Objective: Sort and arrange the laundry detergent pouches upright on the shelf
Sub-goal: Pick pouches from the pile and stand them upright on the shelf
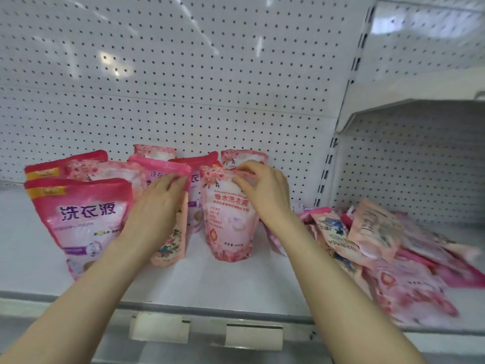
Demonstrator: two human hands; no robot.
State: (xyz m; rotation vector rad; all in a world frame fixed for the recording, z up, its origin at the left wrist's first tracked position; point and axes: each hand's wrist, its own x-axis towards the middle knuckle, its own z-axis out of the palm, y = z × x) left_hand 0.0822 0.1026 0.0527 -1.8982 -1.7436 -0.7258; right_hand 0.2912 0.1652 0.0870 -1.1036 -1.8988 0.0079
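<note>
Your head camera looks forward and slightly down, close to the shelf, facing its pegboard back panel

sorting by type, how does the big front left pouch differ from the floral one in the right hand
The front left pouch has a deep pink top with a yellow band; the floral pouch is paler, with flower print. The front left pouch looks wider than the floral pouch. The right hand pinches the floral pouch's top; neither hand grips the front left pouch. Both stand upright on the shelf.
</note>
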